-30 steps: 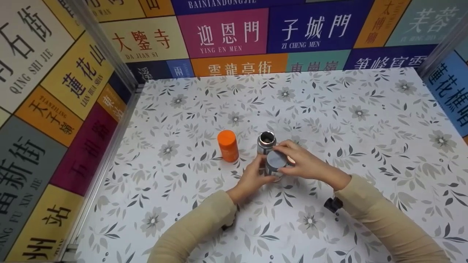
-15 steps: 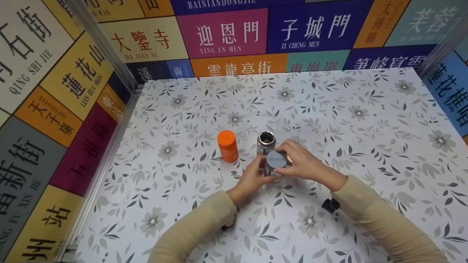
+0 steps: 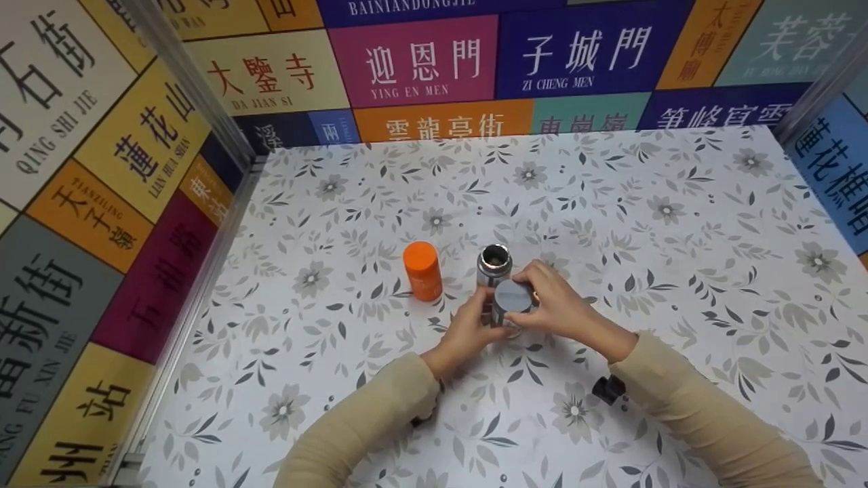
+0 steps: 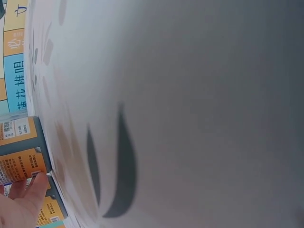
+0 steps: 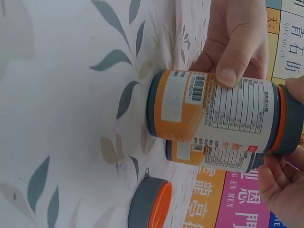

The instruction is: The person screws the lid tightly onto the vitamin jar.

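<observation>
My left hand (image 3: pixel 466 332) grips the body of a labelled jar (image 5: pixel 216 111) standing upright on the table. On its dark grey screw lid (image 3: pixel 513 297), my right hand (image 3: pixel 557 305) holds the edge between thumb and fingers. An orange ring shows under that lid in the right wrist view. Just behind stands a second jar (image 3: pixel 494 266), uncapped, its shiny metallic mouth facing up. A loose grey lid (image 5: pixel 146 202) with an orange inside lies on the table beside the jars, mostly hidden by my right hand in the head view. The left wrist view shows the left thumb against a jar.
An orange cylindrical container (image 3: pixel 422 271) stands to the left of the jars. The table (image 3: pixel 380 420) has a white covering with grey leaves and flowers. Panels with large lettering (image 3: pixel 420 61) wall it in at the back and sides.
My right wrist and forearm have swung left and slightly down, while the fingers stay at the lid. The left hand and both jars keep their places.
</observation>
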Action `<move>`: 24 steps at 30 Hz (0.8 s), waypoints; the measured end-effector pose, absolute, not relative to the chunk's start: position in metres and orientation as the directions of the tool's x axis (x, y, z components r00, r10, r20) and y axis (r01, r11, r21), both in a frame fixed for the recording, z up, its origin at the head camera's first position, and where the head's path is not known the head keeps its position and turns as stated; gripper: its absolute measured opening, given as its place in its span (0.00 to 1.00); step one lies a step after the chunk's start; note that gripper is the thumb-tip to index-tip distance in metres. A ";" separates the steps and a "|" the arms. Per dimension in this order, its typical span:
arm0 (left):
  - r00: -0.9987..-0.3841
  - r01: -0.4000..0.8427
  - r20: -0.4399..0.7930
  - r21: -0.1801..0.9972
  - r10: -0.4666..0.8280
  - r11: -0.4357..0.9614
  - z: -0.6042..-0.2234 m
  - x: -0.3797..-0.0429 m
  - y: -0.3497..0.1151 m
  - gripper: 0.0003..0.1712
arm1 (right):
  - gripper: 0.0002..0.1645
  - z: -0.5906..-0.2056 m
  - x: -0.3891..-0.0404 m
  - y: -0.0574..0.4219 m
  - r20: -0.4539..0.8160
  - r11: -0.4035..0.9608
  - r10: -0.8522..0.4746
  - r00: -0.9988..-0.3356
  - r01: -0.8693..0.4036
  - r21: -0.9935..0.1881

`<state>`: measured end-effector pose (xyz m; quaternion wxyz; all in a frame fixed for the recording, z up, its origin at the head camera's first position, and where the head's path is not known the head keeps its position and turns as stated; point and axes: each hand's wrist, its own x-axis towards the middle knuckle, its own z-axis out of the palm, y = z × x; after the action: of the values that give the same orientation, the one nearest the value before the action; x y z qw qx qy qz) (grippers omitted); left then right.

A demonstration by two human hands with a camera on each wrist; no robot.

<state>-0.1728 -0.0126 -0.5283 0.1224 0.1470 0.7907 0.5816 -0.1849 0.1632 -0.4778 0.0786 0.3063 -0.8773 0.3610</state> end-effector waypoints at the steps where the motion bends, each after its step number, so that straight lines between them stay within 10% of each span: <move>1: -0.927 0.091 -0.022 0.955 0.374 0.283 -0.528 -0.173 -0.013 0.30 | 0.29 -0.478 -0.184 0.163 0.362 0.552 -0.471 -0.804 -0.589 -0.589; 24: -0.939 0.095 -0.014 0.949 0.343 0.300 -0.526 -0.170 -0.011 0.30 | 0.31 -0.472 -0.179 0.162 0.267 0.626 -0.426 -0.865 -0.494 -0.603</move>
<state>-0.1700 -0.0111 -0.5262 0.1078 0.1372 0.7990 0.5754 -0.1788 0.1616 -0.4717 0.0493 0.2555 -0.9003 0.3490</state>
